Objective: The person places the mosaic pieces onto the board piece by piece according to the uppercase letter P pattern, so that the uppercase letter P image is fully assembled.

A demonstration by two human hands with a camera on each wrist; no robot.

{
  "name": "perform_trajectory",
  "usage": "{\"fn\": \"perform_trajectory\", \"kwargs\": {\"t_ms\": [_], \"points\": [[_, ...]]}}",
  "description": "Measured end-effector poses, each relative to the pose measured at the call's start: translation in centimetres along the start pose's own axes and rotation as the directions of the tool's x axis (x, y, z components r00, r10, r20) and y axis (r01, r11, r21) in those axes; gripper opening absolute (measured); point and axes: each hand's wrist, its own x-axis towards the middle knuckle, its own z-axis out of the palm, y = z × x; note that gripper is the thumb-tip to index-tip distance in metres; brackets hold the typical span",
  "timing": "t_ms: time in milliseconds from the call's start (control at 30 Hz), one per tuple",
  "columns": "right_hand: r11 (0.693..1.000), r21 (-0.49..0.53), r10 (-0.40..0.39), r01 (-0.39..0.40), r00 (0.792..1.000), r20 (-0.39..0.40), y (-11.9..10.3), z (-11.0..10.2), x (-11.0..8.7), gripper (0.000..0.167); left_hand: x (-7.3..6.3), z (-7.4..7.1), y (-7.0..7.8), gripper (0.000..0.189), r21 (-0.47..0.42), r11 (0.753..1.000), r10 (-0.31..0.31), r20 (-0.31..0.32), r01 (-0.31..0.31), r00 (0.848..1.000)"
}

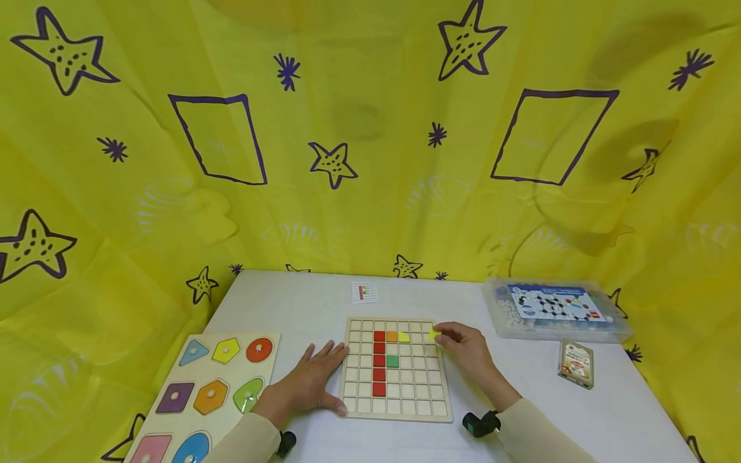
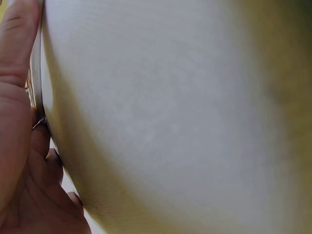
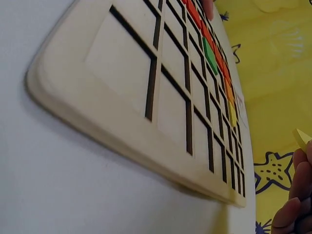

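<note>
A wooden grid board (image 1: pixel 417 390) lies on the white table. Red square tiles (image 1: pixel 379 361) form a column in it, with an orange tile (image 1: pixel 392 336) and a yellow piece with a cut corner (image 1: pixel 403 337) beside the topmost one. A green tile (image 1: pixel 392 361) sits lower, against the red column. My left hand (image 1: pixel 312 382) rests spread along the board's left edge, thumb at the near left corner. Near the far right corner, my right hand (image 1: pixel 467 354) pinches another yellow tile (image 1: pixel 433 334); the right wrist view shows this tile (image 3: pixel 303 139) raised between the fingertips.
Behind the board lies a small pattern card (image 1: pixel 364 292). A shape puzzle board (image 1: pixel 222 368) with knobbed pieces is at left. At right stand a clear plastic case (image 1: pixel 556 310) and a small box (image 1: pixel 577 363). A yellow patterned curtain (image 1: pixel 370 206) surrounds the table.
</note>
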Motion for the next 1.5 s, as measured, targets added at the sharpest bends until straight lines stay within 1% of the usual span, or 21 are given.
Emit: {"fn": "perform_trajectory", "kwargs": {"t_ms": [167,300,600,733,900,1033,1100,1333,1500], "points": [[0.999,0.031,0.008,-0.009,1.0,0.031,-0.8,1.4,0.0,0.018,0.1,0.1,-0.1,0.128,0.002,1.0,-0.006,0.0,0.006,1.0],[0.997,0.073,-0.001,-0.003,0.999,0.054,-1.2,2.3,0.0,0.017,0.1,0.1,-0.1,0.128,0.001,1.0,-0.009,0.0,0.009,1.0],[0.99,0.139,-0.007,-0.005,0.996,0.089,-1.3,3.9,-0.2,0.014,0.1,0.0,0.0,0.128,0.01,1.0,-0.006,0.0,0.006,1.0],[0.988,0.153,0.014,-0.028,0.996,0.093,-1.2,4.4,-0.2,0.013,0.0,0.0,0.0,0.128,0.012,1.0,-0.002,-0.003,0.002,1.0],[0.99,0.132,0.03,-0.042,0.996,0.089,-1.0,4.9,-0.3,0.013,0.0,0.0,0.1,0.128,0.01,1.0,0.005,-0.006,-0.004,1.0],[0.996,0.084,0.024,-0.031,0.996,0.084,-0.8,5.2,-0.6,0.012,0.1,0.0,0.0,0.128,0.005,1.0,-0.001,0.0,0.001,1.0],[0.998,0.059,0.016,-0.022,0.996,0.09,-0.7,5.3,-0.7,0.012,0.1,0.1,-0.2,0.128,0.006,1.0,-0.003,0.0,0.003,1.0],[1.0,0.011,0.023,-0.024,0.991,0.132,-0.5,5.4,-1.1,0.014,0.2,0.2,-0.3,0.128,0.007,1.0,0.007,-0.004,-0.007,1.0],[0.999,-0.036,-0.024,0.031,0.984,0.175,-0.3,5.3,-1.5,0.013,0.2,0.2,-0.3,0.128,0.005,1.0,0.007,-0.004,-0.007,1.0]]}}
